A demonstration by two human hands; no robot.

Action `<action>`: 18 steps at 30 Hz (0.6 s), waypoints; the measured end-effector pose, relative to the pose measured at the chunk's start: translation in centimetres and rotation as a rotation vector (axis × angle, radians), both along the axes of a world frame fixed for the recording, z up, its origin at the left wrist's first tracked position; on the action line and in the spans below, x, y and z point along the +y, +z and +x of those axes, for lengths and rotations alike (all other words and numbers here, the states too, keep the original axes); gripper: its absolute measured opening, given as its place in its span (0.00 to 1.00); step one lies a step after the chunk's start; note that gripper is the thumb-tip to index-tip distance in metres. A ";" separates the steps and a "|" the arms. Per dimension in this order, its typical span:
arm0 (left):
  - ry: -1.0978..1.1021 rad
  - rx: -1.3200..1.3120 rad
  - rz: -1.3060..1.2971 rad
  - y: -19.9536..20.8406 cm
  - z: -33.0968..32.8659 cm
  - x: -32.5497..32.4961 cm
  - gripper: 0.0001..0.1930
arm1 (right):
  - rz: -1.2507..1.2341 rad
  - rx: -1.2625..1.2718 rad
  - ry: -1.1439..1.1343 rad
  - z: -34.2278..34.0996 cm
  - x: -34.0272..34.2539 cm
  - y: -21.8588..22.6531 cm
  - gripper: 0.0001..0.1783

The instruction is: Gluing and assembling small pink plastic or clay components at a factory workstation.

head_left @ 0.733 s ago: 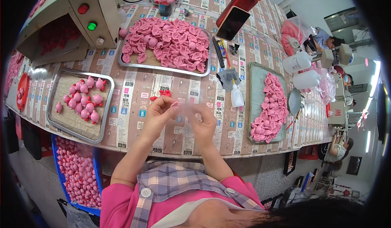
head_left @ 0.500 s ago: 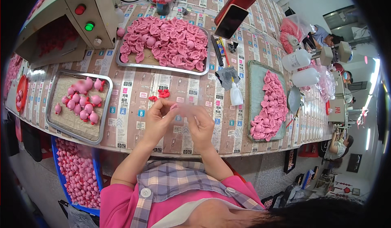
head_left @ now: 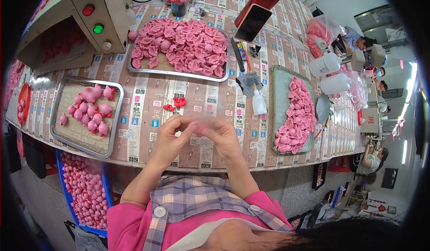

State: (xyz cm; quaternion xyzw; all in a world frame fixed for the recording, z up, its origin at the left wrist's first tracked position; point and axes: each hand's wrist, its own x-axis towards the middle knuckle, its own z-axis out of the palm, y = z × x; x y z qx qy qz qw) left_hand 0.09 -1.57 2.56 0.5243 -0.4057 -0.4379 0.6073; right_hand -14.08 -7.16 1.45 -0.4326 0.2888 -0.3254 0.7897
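Note:
Over the near middle of the table, my left hand (head_left: 171,134) and my right hand (head_left: 225,139) meet with fingertips pinched. Between the thumbs and fingers sits a small pink piece with red on it (head_left: 201,129), partly blurred and covered by the fingers. Just beyond the hands lie a few small red rubbery pieces (head_left: 179,102). A metal tray heaped with pink cupped shells (head_left: 192,42) stands farther back. To the left, a paper-lined tray (head_left: 67,137) carries several round pink figures with red parts (head_left: 92,114).
Right of me is a green tray (head_left: 278,103) of pink shells, with a white squeeze bottle (head_left: 259,104) beside it. A red stand with a phone (head_left: 254,22) rises behind. A metal box with lights (head_left: 96,18) fills the back left. A blue crate (head_left: 67,193) stands below the table.
My hands have drawn closer together around the piece, and my right fingers have curled in. Red now shows between the thumbs. The trays and loose red pieces stay where they were.

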 end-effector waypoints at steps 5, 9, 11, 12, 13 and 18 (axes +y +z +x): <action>-0.002 -0.241 -0.016 0.7 0.1 0.0 0.07 | -0.109 0.023 -0.088 0.4 0.7 0.6 0.13; 0.006 -0.325 -0.014 0.6 0.3 0.0 0.06 | -0.176 0.136 -0.129 0.6 1.0 1.2 0.12; -0.001 -0.329 -0.010 0.8 0.4 0.0 0.06 | -0.209 0.147 -0.117 0.6 1.0 1.2 0.12; -0.008 -0.331 -0.005 0.9 0.5 0.0 0.06 | -0.210 0.146 -0.118 0.4 0.8 0.9 0.12; -0.009 -0.331 -0.005 0.9 0.4 0.0 0.06 | -0.144 0.069 -0.063 0.1 0.4 0.4 0.12; 0.005 -0.071 0.056 0.2 0.3 -0.1 0.05 | -0.047 0.017 -0.013 0.0 0.3 0.0 0.12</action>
